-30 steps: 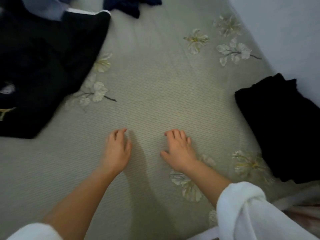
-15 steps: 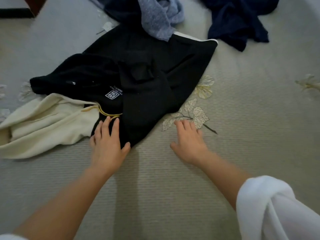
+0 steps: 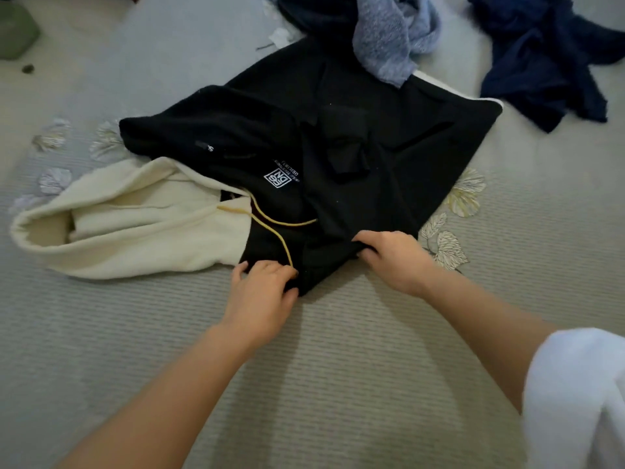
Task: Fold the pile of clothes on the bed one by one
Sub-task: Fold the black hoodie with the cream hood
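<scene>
A black garment with a white printed label lies spread in the middle of the bed, on top of other dark clothes. A cream hooded top with a yellow cord pokes out from under its left side. My left hand grips the near corner of the black garment, fingers curled into the cloth beside the cord. My right hand pinches the same near edge a little to the right, bunching the fabric.
A light blue knit lies on the pile's far side, and a navy garment is crumpled at the back right. The grey bedspread with flower prints stretches toward me. A green object sits at the far left.
The view swung left from bare bedspread to the pile. Both hands moved forward off the bedspread and took hold of the black garment's near edge.
</scene>
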`<action>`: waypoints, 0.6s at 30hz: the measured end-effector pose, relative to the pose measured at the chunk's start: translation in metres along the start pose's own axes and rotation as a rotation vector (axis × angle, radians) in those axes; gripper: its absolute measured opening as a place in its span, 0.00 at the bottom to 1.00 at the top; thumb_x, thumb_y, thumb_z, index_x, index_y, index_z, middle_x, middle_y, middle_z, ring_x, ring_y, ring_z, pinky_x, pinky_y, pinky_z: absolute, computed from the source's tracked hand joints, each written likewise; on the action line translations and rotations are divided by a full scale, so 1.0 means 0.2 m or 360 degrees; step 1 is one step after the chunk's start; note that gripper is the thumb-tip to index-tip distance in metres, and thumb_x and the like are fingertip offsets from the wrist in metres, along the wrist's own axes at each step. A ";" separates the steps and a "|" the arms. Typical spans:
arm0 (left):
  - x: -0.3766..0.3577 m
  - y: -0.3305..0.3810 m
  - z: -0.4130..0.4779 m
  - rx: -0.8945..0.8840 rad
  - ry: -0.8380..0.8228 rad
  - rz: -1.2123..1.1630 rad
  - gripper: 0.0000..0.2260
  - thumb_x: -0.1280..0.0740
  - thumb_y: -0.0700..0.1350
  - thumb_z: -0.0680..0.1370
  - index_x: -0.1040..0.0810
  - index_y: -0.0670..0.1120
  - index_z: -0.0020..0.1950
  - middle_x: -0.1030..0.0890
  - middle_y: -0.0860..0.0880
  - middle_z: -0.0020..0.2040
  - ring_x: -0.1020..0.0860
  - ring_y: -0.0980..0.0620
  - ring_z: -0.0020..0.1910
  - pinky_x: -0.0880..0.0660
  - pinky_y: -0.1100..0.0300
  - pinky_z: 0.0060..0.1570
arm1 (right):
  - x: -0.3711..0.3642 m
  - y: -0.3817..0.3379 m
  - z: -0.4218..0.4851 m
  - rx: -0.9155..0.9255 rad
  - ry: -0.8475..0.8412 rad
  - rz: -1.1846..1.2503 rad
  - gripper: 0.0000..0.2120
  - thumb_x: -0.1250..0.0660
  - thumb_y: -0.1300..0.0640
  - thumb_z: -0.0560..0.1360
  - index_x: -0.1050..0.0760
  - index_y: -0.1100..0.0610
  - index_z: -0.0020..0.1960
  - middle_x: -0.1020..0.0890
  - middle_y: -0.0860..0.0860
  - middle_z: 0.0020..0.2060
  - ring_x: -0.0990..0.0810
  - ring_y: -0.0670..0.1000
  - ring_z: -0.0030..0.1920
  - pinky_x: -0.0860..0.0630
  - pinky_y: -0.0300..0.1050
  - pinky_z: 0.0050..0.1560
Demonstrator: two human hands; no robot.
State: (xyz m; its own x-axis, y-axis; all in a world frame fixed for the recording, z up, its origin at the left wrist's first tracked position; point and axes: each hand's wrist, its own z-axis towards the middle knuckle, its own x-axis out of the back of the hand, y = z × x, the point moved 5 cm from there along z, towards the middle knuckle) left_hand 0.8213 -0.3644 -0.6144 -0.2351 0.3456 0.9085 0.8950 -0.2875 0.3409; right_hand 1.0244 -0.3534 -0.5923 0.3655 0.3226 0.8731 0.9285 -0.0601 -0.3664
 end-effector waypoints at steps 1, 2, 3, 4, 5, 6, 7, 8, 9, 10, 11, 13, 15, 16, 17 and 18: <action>0.01 0.03 -0.01 -0.0003 -0.0010 -0.0110 0.12 0.38 0.53 0.79 0.26 0.57 0.62 0.24 0.60 0.57 0.32 0.58 0.65 0.48 0.51 0.68 | 0.04 0.04 -0.05 -0.0039 -0.0049 0.0141 0.10 0.41 0.54 0.80 0.24 0.51 0.58 0.18 0.50 0.48 0.22 0.55 0.52 0.29 0.48 0.50; 0.02 0.07 -0.03 -0.0017 -0.0030 -0.0213 0.12 0.37 0.54 0.78 0.26 0.58 0.61 0.23 0.60 0.55 0.30 0.59 0.62 0.46 0.52 0.68 | 0.07 0.08 -0.10 -0.0099 -0.0072 0.0272 0.09 0.40 0.54 0.79 0.23 0.52 0.55 0.19 0.50 0.44 0.22 0.54 0.48 0.28 0.48 0.48; 0.03 0.12 -0.06 -0.0053 -0.0063 -0.0303 0.12 0.37 0.55 0.77 0.26 0.58 0.60 0.23 0.61 0.52 0.28 0.60 0.59 0.43 0.53 0.67 | 0.10 0.14 -0.16 -0.0179 -0.0071 0.0368 0.08 0.39 0.55 0.79 0.22 0.53 0.52 0.19 0.50 0.42 0.22 0.53 0.46 0.27 0.48 0.46; 0.03 0.18 -0.08 -0.0113 -0.0096 -0.0392 0.12 0.36 0.56 0.76 0.26 0.58 0.59 0.23 0.62 0.50 0.27 0.60 0.56 0.39 0.54 0.66 | 0.13 0.19 -0.22 -0.0267 -0.0072 0.0424 0.07 0.38 0.56 0.78 0.21 0.54 0.48 0.18 0.51 0.40 0.22 0.54 0.45 0.27 0.49 0.47; 0.04 0.24 -0.11 -0.0176 -0.0122 -0.0482 0.13 0.35 0.55 0.76 0.26 0.58 0.59 0.23 0.61 0.49 0.25 0.59 0.54 0.36 0.54 0.64 | 0.14 0.25 -0.28 -0.0351 -0.0095 0.0455 0.06 0.37 0.57 0.77 0.21 0.55 0.45 0.18 0.53 0.39 0.21 0.54 0.45 0.28 0.50 0.48; 0.04 0.30 -0.14 -0.0221 -0.0128 -0.0554 0.14 0.34 0.53 0.74 0.26 0.58 0.60 0.22 0.60 0.49 0.25 0.58 0.54 0.32 0.54 0.62 | 0.15 0.30 -0.35 -0.0434 -0.0137 0.0480 0.06 0.36 0.58 0.75 0.21 0.57 0.43 0.18 0.55 0.39 0.21 0.56 0.45 0.28 0.51 0.49; 0.04 0.35 -0.16 -0.0247 -0.0095 -0.0585 0.17 0.34 0.51 0.73 0.27 0.58 0.61 0.22 0.59 0.53 0.25 0.57 0.55 0.31 0.53 0.61 | 0.15 0.35 -0.42 -0.0514 -0.0182 0.0497 0.06 0.35 0.58 0.74 0.21 0.59 0.42 0.18 0.56 0.40 0.22 0.56 0.45 0.28 0.51 0.50; 0.04 0.39 -0.19 -0.0254 -0.0027 -0.0563 0.20 0.34 0.50 0.71 0.28 0.57 0.63 0.24 0.57 0.58 0.27 0.55 0.59 0.31 0.53 0.62 | 0.16 0.40 -0.51 -0.0585 -0.0219 0.0490 0.06 0.34 0.58 0.73 0.21 0.60 0.41 0.18 0.56 0.40 0.22 0.56 0.44 0.28 0.51 0.50; 0.04 0.42 -0.21 -0.0234 0.0022 -0.0492 0.25 0.34 0.50 0.69 0.31 0.58 0.66 0.29 0.56 0.65 0.33 0.54 0.64 0.33 0.51 0.64 | 0.16 0.44 -0.60 -0.0637 -0.0249 0.0455 0.07 0.34 0.58 0.72 0.21 0.60 0.39 0.18 0.55 0.38 0.23 0.55 0.42 0.28 0.50 0.48; 0.02 0.43 -0.24 -0.0164 0.0004 -0.0417 0.29 0.33 0.51 0.68 0.35 0.58 0.69 0.36 0.55 0.70 0.39 0.52 0.68 0.36 0.50 0.67 | 0.16 0.49 -0.70 -0.0666 -0.0278 0.0405 0.08 0.34 0.57 0.71 0.23 0.60 0.35 0.19 0.53 0.34 0.23 0.54 0.39 0.29 0.50 0.43; -0.01 0.43 -0.29 -0.0069 -0.0086 -0.0360 0.33 0.32 0.52 0.68 0.40 0.59 0.71 0.43 0.54 0.73 0.45 0.52 0.70 0.40 0.48 0.68 | 0.14 0.53 -0.81 -0.0685 -0.0313 0.0356 0.11 0.35 0.57 0.71 0.26 0.59 0.31 0.21 0.52 0.30 0.24 0.53 0.36 0.31 0.49 0.39; -0.10 0.46 -0.39 0.0009 -0.0289 -0.0203 0.36 0.32 0.54 0.68 0.45 0.59 0.74 0.48 0.55 0.75 0.50 0.51 0.72 0.44 0.46 0.68 | 0.11 0.61 -1.01 -0.0692 -0.0382 0.0237 0.11 0.35 0.57 0.71 0.27 0.58 0.31 0.22 0.50 0.29 0.24 0.52 0.34 0.31 0.48 0.36; -0.13 0.51 -0.52 -0.0060 -0.0217 -0.0051 0.36 0.33 0.55 0.69 0.43 0.57 0.74 0.43 0.53 0.73 0.46 0.49 0.71 0.43 0.47 0.67 | 0.08 0.70 -1.16 -0.0693 -0.0461 -0.0004 0.08 0.36 0.55 0.71 0.25 0.57 0.34 0.21 0.49 0.31 0.23 0.50 0.34 0.29 0.46 0.35; -0.12 0.54 -0.58 -0.0112 -0.0064 0.0007 0.35 0.32 0.53 0.68 0.40 0.55 0.73 0.39 0.50 0.71 0.42 0.47 0.69 0.40 0.46 0.66 | 0.06 0.75 -1.22 -0.0706 -0.0516 -0.0176 0.07 0.37 0.54 0.70 0.26 0.54 0.34 0.22 0.48 0.32 0.23 0.49 0.35 0.29 0.45 0.34; -0.10 0.57 -0.63 -0.0142 0.0127 0.0071 0.35 0.29 0.50 0.66 0.36 0.52 0.72 0.36 0.48 0.68 0.38 0.45 0.67 0.36 0.45 0.63 | 0.05 0.80 -1.27 -0.0731 -0.0555 -0.0356 0.07 0.39 0.53 0.70 0.28 0.52 0.34 0.24 0.46 0.32 0.23 0.50 0.37 0.30 0.44 0.36; -0.08 0.59 -0.68 -0.0134 0.0319 0.0125 0.36 0.26 0.47 0.64 0.34 0.50 0.71 0.35 0.45 0.66 0.36 0.43 0.64 0.33 0.43 0.59 | 0.05 0.85 -1.32 -0.0764 -0.0558 -0.0524 0.06 0.40 0.51 0.70 0.31 0.51 0.35 0.26 0.45 0.33 0.22 0.50 0.40 0.31 0.44 0.38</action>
State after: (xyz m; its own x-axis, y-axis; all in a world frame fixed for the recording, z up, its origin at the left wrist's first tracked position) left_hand 0.8800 -0.5249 -0.5562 -0.2442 0.1373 0.9600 0.8808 -0.3826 0.2788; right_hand 1.2038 -0.6091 -0.5610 0.0910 0.6781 0.7293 0.9435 -0.2930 0.1547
